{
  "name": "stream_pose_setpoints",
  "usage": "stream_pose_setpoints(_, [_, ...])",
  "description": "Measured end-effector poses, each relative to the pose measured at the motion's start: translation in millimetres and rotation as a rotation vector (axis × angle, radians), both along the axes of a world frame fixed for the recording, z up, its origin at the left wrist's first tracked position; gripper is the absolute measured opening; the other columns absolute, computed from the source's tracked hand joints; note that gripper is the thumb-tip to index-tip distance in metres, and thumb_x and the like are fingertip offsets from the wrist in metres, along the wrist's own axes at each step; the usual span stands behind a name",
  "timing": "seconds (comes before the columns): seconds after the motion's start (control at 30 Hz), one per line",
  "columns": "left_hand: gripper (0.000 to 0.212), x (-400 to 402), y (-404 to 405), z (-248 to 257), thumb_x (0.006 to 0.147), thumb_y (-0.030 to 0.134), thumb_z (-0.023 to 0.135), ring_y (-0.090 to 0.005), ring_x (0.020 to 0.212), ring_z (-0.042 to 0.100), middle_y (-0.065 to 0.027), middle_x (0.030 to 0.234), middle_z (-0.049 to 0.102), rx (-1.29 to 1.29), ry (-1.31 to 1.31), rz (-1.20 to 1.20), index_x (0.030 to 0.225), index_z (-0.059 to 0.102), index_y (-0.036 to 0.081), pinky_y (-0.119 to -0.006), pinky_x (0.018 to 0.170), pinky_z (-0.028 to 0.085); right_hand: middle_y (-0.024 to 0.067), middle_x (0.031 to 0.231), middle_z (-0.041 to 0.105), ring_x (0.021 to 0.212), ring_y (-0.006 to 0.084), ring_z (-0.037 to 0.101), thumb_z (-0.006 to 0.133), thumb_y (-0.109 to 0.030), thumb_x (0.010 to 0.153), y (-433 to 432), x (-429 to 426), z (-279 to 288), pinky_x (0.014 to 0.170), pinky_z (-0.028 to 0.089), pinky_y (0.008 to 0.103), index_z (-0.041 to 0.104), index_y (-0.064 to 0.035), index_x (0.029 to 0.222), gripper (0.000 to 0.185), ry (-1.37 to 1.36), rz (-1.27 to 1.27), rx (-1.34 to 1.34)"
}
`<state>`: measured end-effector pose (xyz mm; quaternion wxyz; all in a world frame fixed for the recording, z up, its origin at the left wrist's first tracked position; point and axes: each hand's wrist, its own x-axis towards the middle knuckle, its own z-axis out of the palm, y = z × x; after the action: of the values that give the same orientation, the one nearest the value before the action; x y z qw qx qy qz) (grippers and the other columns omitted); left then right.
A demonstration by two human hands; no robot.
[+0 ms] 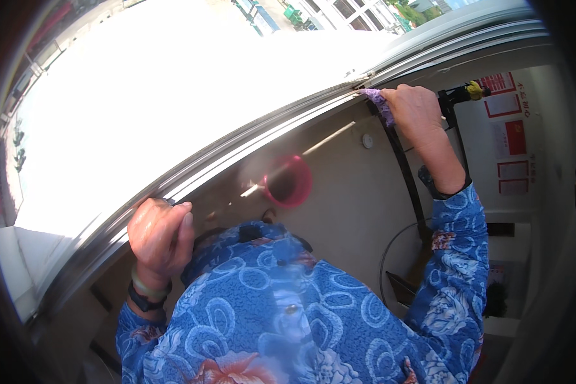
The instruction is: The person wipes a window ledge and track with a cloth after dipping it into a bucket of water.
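Note:
A metal window track (pixel 249 128) runs slantwise across the view, with bright daylight beyond it. My right hand (pixel 413 108) grips a purple cloth (pixel 380 105), whose edge touches the track at the upper right. At the lower left, my left hand (pixel 161 237) rests curled on the frame; a small dark item shows at its fingers, too hidden to name. A bangle and a dark band circle the left wrist.
A pink bucket (pixel 288 181) stands on the floor below the window. Dark metal legs (pixel 405 177) of a stand rise at the right, near a thin curved cable or hose (pixel 386 254). Farther off, a person (pixel 465 92) in yellow and black is in the room, near framed wall notices (pixel 504 104).

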<state>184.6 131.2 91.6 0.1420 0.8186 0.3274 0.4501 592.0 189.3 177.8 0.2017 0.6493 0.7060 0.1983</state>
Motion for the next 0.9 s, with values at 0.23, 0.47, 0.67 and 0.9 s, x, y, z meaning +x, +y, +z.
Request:
stream_pose_setpoints(0.23, [0.014,-9.9,-1.7,-13.0,0.071,-0.007,0.063,-0.0234,0.052,0.053,-0.0092,0.062,0.055,0.014,-0.019,-0.006,0.084,0.062,-0.001,-0.033,0.050,0.041,0.0105,0.077,0.068,0.074,0.0276,0.068,0.058,-0.010,0.076,20.5,-9.0,-8.1,0.063,0.053,0.0369,0.069,-0.0102,0.074,0.011,-0.157,0.083,-0.140])
stream_pose_setpoints(0.47, [0.015,-14.9,-9.3,-23.9,0.070,-0.007,0.063,-0.0232,0.053,0.053,-0.0092,0.062,0.056,0.012,-0.017,-0.002,0.084,0.062,-0.002,-0.032,0.050,0.041,0.0068,0.064,0.064,0.062,0.0202,0.064,0.061,-0.013,0.068,29.2,-13.9,-42.0,0.053,0.046,0.0314,0.065,-0.0123,0.061,0.008,-0.353,0.378,-0.108])
stream_pose_setpoints(0.67, [0.014,-15.9,-3.6,-29.0,0.070,-0.008,0.064,-0.0224,0.053,0.053,-0.0088,0.062,0.055,0.041,-0.020,0.000,0.083,0.063,-0.002,-0.032,0.050,0.042,0.0061,0.060,0.062,0.060,0.0184,0.063,0.063,-0.011,0.065,21.4,-50.5,-51.2,0.049,0.042,0.0304,0.061,-0.0120,0.055,0.010,-0.351,0.550,-0.106])
stream_pose_setpoints(0.9, [0.013,-23.4,3.6,-38.5,0.070,-0.007,0.065,-0.0215,0.052,0.053,-0.0083,0.060,0.055,0.041,-0.039,0.028,0.082,0.063,-0.002,-0.031,0.050,0.041,0.0071,0.060,0.058,0.057,0.0205,0.060,0.059,-0.008,0.072,-13.9,-158.1,-29.7,0.052,0.046,0.0327,0.061,-0.0049,0.072,0.004,-0.206,0.528,-0.327])
